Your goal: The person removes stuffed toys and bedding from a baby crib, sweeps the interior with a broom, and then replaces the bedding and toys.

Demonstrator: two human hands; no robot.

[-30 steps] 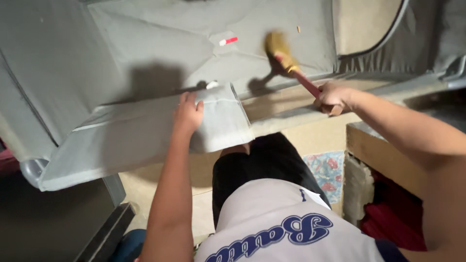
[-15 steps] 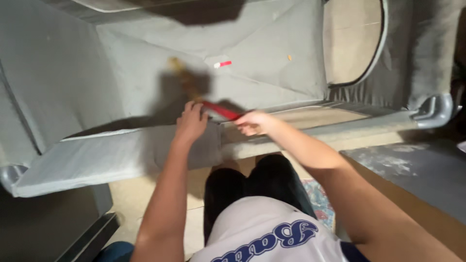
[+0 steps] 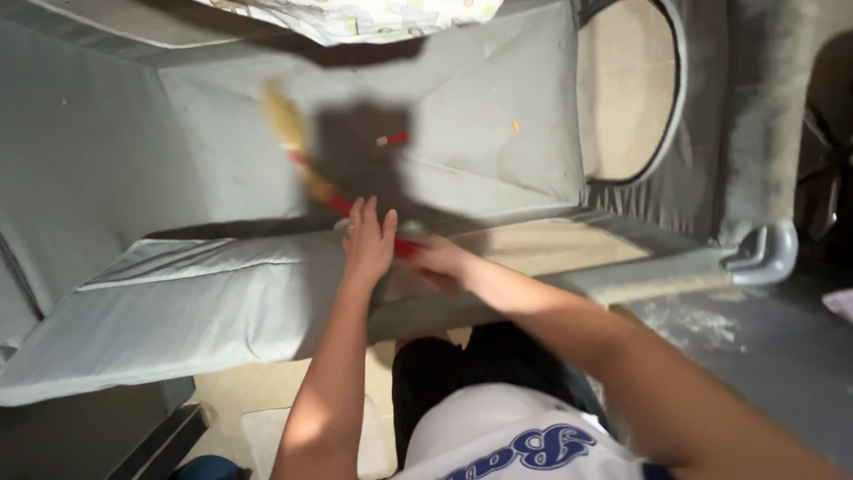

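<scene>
Inside the grey fabric playpen, the right hand is clenching a red-handled brush to reach its floor, while the left hand is lying spread on the padded rail, bracing.

Two bare forearms were seen from above, with no sleeves reaching down to the wrists and no watch or bracelet worn on either. A thin ring was worn on one finger of the left hand, shown as a small pale band near the knuckle. The right hand was blurred, and nothing worn on it could be made out. A white jersey-style top was worn, marked across the chest with dark blue script lettering outlined in a lighter edge. Dark, probably black, trousers were visible below the top.
</scene>
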